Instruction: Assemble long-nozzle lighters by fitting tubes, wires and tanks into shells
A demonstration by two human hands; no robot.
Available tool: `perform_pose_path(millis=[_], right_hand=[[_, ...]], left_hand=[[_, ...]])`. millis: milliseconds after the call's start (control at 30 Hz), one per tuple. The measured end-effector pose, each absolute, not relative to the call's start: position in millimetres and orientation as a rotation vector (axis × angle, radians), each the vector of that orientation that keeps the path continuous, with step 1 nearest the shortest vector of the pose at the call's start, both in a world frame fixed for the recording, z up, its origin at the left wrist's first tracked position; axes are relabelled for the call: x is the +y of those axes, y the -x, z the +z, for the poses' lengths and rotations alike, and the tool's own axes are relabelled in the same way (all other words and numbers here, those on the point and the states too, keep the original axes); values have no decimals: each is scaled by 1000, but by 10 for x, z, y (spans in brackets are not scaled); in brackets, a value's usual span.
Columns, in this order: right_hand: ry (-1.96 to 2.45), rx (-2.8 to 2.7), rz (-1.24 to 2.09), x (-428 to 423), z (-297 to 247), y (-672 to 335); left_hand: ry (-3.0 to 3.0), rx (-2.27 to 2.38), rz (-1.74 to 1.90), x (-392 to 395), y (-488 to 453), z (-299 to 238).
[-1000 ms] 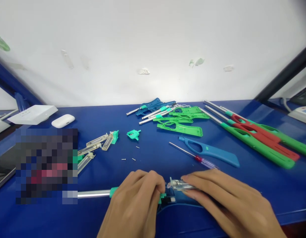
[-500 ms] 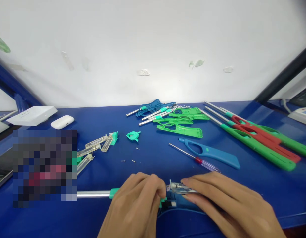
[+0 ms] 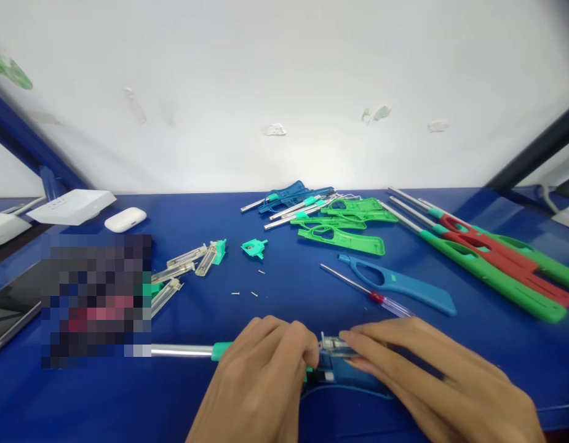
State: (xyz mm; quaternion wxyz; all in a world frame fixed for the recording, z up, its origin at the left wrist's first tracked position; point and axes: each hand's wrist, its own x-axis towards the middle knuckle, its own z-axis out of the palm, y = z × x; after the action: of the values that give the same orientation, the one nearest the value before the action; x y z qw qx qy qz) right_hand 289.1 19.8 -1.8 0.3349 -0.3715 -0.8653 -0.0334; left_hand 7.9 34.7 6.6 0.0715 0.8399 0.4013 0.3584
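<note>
Fingers (image 3: 390,338) above blue tabletop (image 3: 104,406); white wall (image 3: 284,67) behind.

Through my remote feed, I see the left hand (image 3: 266,369) and right hand (image 3: 443,372) both bare, slim-fingered, with smooth backs and softly rounded knuckles; the fingernails are too small for me to judge.

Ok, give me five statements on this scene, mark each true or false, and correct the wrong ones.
1. The right hand holds the clear tank. True.
2. Three screws lie loose on the table. True.
3. The screwdriver is in the right hand. False: it lies on the table, beside a blue shell.
4. The left hand is on the opened blue lighter. True.
5. The long lighters at right are all red. False: some are green.
</note>
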Motion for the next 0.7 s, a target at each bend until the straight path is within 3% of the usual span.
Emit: perform_pose_path(millis=[367, 700], right_hand=[[841, -2303, -303, 265, -117, -2942], [904, -2251, -202, 276, -211, -2922]], left_hand=[[-2533, 1148, 1088, 352, -48, 20], [-2526, 1200, 1054, 368, -61, 49]])
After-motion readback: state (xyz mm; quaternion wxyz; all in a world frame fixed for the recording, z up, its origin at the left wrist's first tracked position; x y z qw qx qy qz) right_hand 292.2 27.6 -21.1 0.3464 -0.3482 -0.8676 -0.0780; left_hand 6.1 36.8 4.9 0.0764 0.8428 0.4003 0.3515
